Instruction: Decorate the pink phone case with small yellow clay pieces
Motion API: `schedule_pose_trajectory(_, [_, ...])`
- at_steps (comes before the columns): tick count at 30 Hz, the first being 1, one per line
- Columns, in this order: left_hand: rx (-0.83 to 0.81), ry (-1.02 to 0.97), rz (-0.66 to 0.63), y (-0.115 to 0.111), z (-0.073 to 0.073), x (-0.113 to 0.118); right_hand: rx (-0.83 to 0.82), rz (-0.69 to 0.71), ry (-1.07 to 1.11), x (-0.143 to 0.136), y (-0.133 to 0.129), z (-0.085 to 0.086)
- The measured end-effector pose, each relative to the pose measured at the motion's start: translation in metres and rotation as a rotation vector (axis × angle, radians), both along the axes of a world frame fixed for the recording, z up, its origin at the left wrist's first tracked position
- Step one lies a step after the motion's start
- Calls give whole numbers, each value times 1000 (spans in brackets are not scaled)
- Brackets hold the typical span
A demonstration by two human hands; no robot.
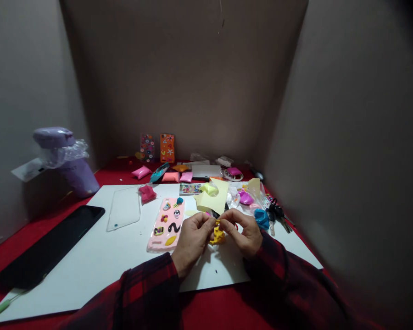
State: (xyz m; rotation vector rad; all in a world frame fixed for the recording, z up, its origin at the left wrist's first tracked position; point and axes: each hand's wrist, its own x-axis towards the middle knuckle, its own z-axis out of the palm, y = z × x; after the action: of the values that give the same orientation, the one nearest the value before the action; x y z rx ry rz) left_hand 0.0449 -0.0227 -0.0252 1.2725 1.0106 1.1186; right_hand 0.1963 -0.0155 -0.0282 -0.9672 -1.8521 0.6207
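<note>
Close together over the white board (124,261), both my hands are closed in a pinch. My left hand (197,233) grips the upper left edge of a crumpled yellow clay packet (218,236). With thumb and forefinger, my right hand (241,230) pinches the same packet at its top right; the fingertips partly cover it. Left of my hands lies a phone case (160,229) coated in pink clay, bearing small figures, a black squiggle and a yellow leaf shape. Cut yellow paper (215,197) stands just beyond my fingers.
A clear phone case (124,208) and a red clay packet (147,194) lie left. Keys (277,215) and a blue packet (261,219) are right. A black tablet (51,243) and purple tumbler (77,176) occupy the far left. Decorated cases (167,147) lean at the back wall.
</note>
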Motion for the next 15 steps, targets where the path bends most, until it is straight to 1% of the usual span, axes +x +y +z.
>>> schedule_pose_trajectory(11, [42,64,-39,0,-2,-1,21,-9,-32,-1,0,-1])
schedule_pose_trajectory(15, [37,71,-39,0,0,-1,24,0,-44,-1,1,0])
